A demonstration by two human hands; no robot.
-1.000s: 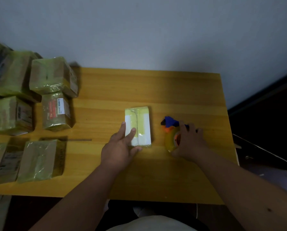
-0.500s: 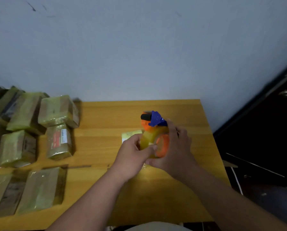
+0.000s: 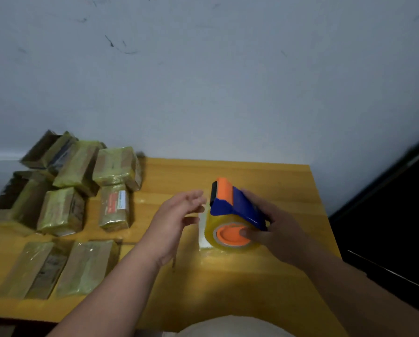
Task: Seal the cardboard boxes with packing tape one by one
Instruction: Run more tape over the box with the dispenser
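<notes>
My right hand (image 3: 280,226) grips a tape dispenser (image 3: 232,215) with a blue and orange cutter and a yellowish roll on an orange core, lifted above the table. My thumb presses on the core. My left hand (image 3: 173,221) hovers just left of the dispenser with fingers spread, holding nothing. A small white box (image 3: 203,235) lies on the wooden table (image 3: 264,176) beneath the roll, mostly hidden by it.
Several taped cardboard boxes (image 3: 65,190) are piled at the table's left side, with two flat wrapped parcels (image 3: 57,266) near the front left edge. A pale wall rises behind the table. A dark doorway (image 3: 398,215) lies to the right.
My right hand lifted the dispenser off the table and turned it over the white box. My left hand left the box, touched the roll, then drew back with fingers open. The camera tilted up.
</notes>
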